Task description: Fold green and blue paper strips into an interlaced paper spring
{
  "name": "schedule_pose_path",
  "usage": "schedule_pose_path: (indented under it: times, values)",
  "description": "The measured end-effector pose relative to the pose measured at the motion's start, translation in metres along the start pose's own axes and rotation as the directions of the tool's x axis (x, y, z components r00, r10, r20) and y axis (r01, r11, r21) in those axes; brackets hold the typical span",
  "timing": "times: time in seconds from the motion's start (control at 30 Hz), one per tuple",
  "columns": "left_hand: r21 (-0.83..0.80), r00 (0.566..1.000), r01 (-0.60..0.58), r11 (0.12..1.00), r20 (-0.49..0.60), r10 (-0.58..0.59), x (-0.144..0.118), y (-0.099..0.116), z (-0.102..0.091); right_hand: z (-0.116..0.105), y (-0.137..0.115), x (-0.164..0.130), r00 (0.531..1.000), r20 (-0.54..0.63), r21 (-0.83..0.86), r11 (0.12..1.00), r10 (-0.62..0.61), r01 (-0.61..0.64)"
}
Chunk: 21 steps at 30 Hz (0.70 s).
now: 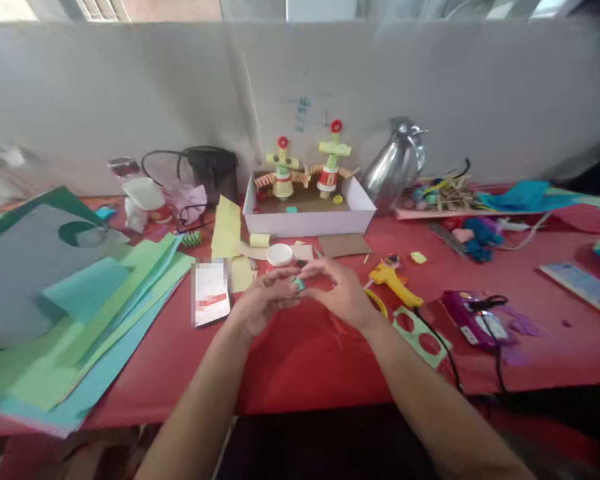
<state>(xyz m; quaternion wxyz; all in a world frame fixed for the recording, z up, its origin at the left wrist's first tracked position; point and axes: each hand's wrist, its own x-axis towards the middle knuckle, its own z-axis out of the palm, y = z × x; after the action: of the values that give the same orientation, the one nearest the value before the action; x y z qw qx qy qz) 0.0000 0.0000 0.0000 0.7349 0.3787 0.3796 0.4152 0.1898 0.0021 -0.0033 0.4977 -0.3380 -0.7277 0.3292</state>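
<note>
A loose stack of green, teal and grey paper sheets spreads over the left end of the red-covered table. Just right of it lies a small white card with red print, blurred, and behind that a pale yellow paper strip leans toward the back.

The left hand hovers low over the table's middle, fingers curled in and pinching a small teal piece of paper — the right hand meets it from the other side, its fingertips closed on the same piece, so the two hands touch around it. Just behind the hands sits a round white lid.

Further back stands a shallow white cardboard box holding two small paper figures with red round tops. To its right is a shiny metal jug.

Right of the right hand lies a yellow glue gun, then a green paper strip with round holes cut out — and beyond it a purple device with a black cord.
</note>
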Motion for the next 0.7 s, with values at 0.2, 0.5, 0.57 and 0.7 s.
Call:
schedule_pose_path:
  times: [0.2,0.5,0.57,0.7]
  values:
    - [-0.017,1.0,0.009,1.0,0.02,-0.009,0.001,-0.003,-0.003,-0.001,-0.001,0.0,0.999,0.035,-0.104,0.994,-0.029,0.032]
    - [-0.042,0.999,-0.018,0.999,0.03,0.02,0.0,-0.002,-0.002,0.0,-0.013,-0.003,0.996,0.085,-0.079,0.997,-0.002,0.009]
    - [-0.057,0.999,-0.019,0.998,0.029,0.02,0.0,-0.003,-0.001,0.0,-0.011,-0.003,0.997,0.07,-0.095,0.995,-0.019,0.026]
    - [-0.04,0.999,-0.041,0.998,0.021,0.042,0.001,-0.004,0.0,0.002,-0.01,-0.004,0.996,0.051,-0.131,0.988,-0.075,0.081]
